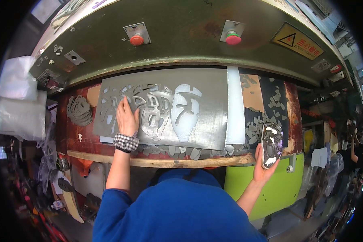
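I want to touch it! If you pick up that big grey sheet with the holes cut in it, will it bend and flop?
Probably floppy: the grey sheet looks thin and lies flat under the left hand. The many cut-out holes likely make that end weaker, so it may sag or tear there. It seems light for its size; the pile of cut grey pieces beside it looks soft too.

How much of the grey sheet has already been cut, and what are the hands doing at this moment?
Done: the left half of the grey sheet shows many cut-out openings, and cut pieces lie stacked at the left. In hand: the left hand presses flat on the sheet, and the right hand holds a metal cutting die. Left: the right half is uncut.
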Demonstrator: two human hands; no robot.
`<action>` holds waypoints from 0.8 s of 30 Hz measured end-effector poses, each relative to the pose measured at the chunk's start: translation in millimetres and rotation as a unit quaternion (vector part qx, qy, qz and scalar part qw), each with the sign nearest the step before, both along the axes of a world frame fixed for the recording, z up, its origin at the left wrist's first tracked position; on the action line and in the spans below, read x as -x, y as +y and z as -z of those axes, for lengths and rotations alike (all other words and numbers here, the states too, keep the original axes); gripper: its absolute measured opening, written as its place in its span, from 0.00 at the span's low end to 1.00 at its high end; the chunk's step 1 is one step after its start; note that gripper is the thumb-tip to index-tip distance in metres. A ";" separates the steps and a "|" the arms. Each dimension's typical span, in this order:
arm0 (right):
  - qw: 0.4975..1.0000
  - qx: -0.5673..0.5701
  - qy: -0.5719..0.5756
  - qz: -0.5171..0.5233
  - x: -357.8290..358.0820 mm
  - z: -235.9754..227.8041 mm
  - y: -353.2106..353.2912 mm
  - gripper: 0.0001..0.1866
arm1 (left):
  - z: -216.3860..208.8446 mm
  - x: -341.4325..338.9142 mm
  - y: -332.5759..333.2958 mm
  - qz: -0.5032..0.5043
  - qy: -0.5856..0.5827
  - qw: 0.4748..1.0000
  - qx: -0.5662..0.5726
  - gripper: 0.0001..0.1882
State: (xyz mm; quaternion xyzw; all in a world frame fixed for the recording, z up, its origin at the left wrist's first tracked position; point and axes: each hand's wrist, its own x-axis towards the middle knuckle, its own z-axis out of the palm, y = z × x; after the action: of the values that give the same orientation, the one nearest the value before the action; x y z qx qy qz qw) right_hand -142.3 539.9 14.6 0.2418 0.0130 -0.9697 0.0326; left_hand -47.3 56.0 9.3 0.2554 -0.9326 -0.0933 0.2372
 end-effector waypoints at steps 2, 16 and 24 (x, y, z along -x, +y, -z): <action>0.986 -0.162 0.029 -0.041 -2.2 -5.9 -17.5 0.35 | 22.0 -11.4 0.9 0.020 -0.097 0.994 -0.046 0.32; 0.333 -0.899 0.273 -0.080 28.1 3.4 -205.6 0.38 | 11.9 -35.0 35.0 0.060 -0.110 0.991 -0.038 0.25; 0.290 -0.914 0.274 -0.071 31.3 7.4 -209.9 0.37 | 7.6 -25.1 29.2 0.067 -0.113 0.990 -0.042 0.25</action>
State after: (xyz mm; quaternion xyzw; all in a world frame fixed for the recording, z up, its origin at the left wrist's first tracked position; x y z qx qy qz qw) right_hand -173.6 330.1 7.2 -0.1664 0.9164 -0.3334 -0.1462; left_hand -22.2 85.2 1.7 0.2109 -0.9638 -0.1181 0.1125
